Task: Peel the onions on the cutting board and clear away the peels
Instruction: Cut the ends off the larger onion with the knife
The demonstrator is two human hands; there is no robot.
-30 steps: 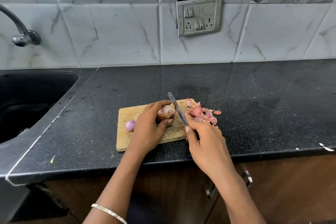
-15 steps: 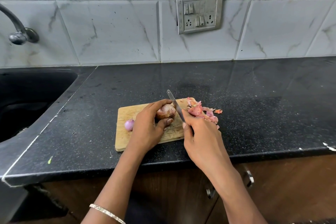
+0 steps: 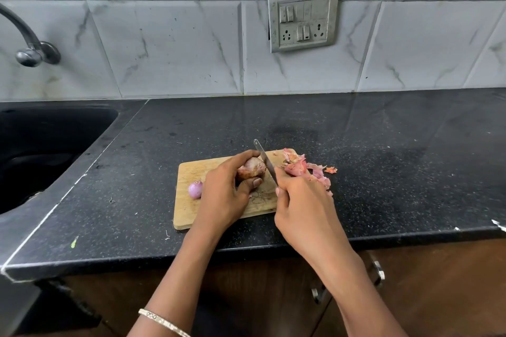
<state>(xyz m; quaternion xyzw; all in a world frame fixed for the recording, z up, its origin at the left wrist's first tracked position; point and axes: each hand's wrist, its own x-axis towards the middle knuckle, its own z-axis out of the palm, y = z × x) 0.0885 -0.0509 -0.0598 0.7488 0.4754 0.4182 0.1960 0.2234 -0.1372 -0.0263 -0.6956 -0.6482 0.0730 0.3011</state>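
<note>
Left hand (image 3: pixel 224 194) curls round the large onion (image 3: pixel 252 167), thumb under it and fingers over the top, pressing it to the cutting board (image 3: pixel 189 172). My right hand (image 3: pixel 304 208) is closed round the handle of the knife (image 3: pixel 264 157), which my fingers hide. The blade slants up and away along the onion's right side. Since a second ago almost nothing has shifted: same grips, same blade angle, my right hand only a touch closer to the onion. Just left of my left hand lies the small onion (image 3: pixel 195 189), pale purple, near the board's left edge. Beyond my right hand the peels (image 3: pixel 298 167) spill over the board's right edge onto the counter (image 3: pixel 383 159). The board's near edge sits close to the counter's front edge, under my wrists. Open black counter stretches right of my right hand and ahead of both hands to the tiled wall, and the sink (image 3: pixel 41 145) drops away well left of my left hand. I count two onions, one knife, one board and one heap of peels.
</note>
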